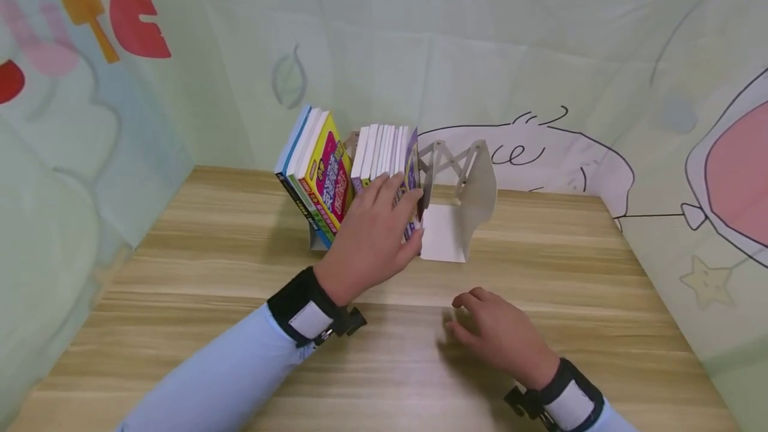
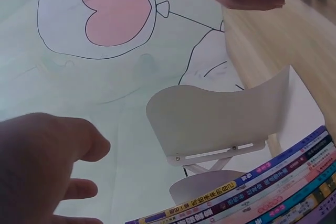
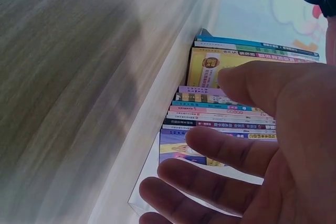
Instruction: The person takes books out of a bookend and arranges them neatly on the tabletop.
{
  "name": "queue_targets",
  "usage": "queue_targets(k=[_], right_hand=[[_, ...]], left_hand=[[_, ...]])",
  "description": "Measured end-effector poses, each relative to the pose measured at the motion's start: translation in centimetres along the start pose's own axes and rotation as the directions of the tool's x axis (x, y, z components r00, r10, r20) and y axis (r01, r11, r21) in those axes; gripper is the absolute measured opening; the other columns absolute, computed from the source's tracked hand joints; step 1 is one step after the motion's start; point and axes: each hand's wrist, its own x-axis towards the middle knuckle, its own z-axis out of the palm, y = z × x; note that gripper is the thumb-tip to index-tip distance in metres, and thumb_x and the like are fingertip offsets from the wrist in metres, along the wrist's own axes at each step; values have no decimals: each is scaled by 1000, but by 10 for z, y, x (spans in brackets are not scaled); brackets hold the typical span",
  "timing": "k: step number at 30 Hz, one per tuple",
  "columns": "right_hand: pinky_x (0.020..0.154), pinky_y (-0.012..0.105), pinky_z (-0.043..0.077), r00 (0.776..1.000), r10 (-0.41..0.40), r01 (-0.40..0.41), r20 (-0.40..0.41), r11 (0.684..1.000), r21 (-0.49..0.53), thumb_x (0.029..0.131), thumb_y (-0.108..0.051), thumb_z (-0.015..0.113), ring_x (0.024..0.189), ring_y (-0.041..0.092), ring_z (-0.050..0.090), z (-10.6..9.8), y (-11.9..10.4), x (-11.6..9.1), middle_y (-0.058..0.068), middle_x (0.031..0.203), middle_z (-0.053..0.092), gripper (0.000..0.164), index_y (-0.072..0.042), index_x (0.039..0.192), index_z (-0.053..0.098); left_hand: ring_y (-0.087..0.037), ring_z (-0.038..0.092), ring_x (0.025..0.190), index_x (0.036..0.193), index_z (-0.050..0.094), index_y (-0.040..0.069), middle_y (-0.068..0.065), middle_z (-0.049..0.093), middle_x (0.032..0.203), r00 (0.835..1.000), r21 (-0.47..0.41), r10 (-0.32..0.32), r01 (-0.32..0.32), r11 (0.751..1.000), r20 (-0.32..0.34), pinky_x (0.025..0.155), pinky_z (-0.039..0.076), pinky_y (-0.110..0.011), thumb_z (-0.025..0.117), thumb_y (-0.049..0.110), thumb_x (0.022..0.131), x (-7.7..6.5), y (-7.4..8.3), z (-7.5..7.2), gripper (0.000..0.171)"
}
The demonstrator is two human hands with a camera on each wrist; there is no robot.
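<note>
My left hand point(image 1: 369, 235) is held in front of a row of thin books point(image 1: 381, 152), its relaxed fingers overlapping their spines in the head view. In the left wrist view, the thumb and fingers point(image 2: 84, 140) show apart from the visible spines point(image 2: 252, 187). A purple-covered book point(image 1: 412, 159) ends the row on the right. Left of it lean several larger books, the front one a yellow book point(image 1: 327, 179). All stand in a white metal expandable bookend rack point(image 1: 480, 199). Above the table's front part, my right hand point(image 1: 504, 335) holds nothing, fingers loosely bent and spread.
The rack's right section point(image 1: 444, 235) holds no books. Beneath everything is a wood-grain tabletop point(image 1: 198, 272). A printed cloth backdrop point(image 1: 360, 52) rises behind the table and along both sides, close behind the rack.
</note>
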Motion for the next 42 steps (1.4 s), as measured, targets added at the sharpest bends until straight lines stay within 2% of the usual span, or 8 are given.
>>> queue_targets(k=[8, 15, 22, 26, 29, 35, 42], right_hand=[[80, 37, 58, 1000, 2, -2, -4, 1000, 7, 90, -35, 72, 93, 18, 68, -1, 2, -2, 1, 105, 68, 28, -13, 108, 70], [79, 36, 58, 1000, 0, 0, -15, 1000, 5, 89, -35, 72, 90, 17, 68, 2, 4, -3, 0, 103, 68, 27, -13, 106, 70], [76, 34, 58, 1000, -12, 12, -21, 1000, -10, 89, -35, 73, 87, 14, 67, 5, 7, -3, -1, 100, 67, 27, -14, 105, 70], [76, 34, 57, 1000, -10, 10, -10, 1000, 0, 89, -35, 72, 87, 13, 66, 5, 7, -3, -1, 100, 67, 27, -14, 105, 70], [76, 34, 58, 1000, -2, 2, 3, 1000, 4, 89, -35, 72, 88, 13, 66, 6, 6, -3, -1, 101, 68, 28, -13, 106, 70], [74, 33, 57, 1000, -5, 5, 0, 1000, 6, 89, -36, 72, 86, 13, 66, 8, 5, -4, -1, 100, 67, 28, -13, 106, 71], [73, 32, 57, 1000, -9, 9, -9, 1000, -4, 88, -35, 72, 86, 13, 66, 9, 5, -5, -1, 99, 68, 28, -13, 105, 71]], left_hand=[[-45, 35, 143, 142, 53, 9, -23, 45, 151, 996, 36, -61, 58, 998, 73, 117, 29, -61, 59, 43, 95, 20, 1, 1, 58], [-44, 26, 148, 148, 47, 11, -22, 34, 159, 986, 55, -118, 112, 992, 118, 121, 19, -62, 58, 44, 95, 39, -1, 7, 63], [-44, 26, 148, 147, 47, 11, -23, 35, 158, 984, 73, -135, 127, 989, 120, 121, 19, -62, 55, 40, 96, 57, -5, 18, 60], [-44, 28, 147, 145, 50, 10, -23, 36, 157, 984, 127, -149, 137, 982, 95, 120, 20, -63, 54, 38, 97, 66, -8, 25, 57], [-45, 29, 146, 146, 50, 9, -24, 37, 156, 981, 187, -168, 148, 971, 100, 120, 21, -62, 54, 40, 97, 68, -10, 30, 58], [-43, 31, 146, 147, 49, 11, -24, 41, 154, 963, 308, -211, 152, 939, 168, 120, 19, -62, 56, 41, 97, 67, -12, 41, 58], [-41, 35, 145, 138, 58, 11, -24, 42, 154, 964, 392, -189, 104, 914, 185, 120, 17, -64, 58, 32, 98, 68, -9, 45, 46]])
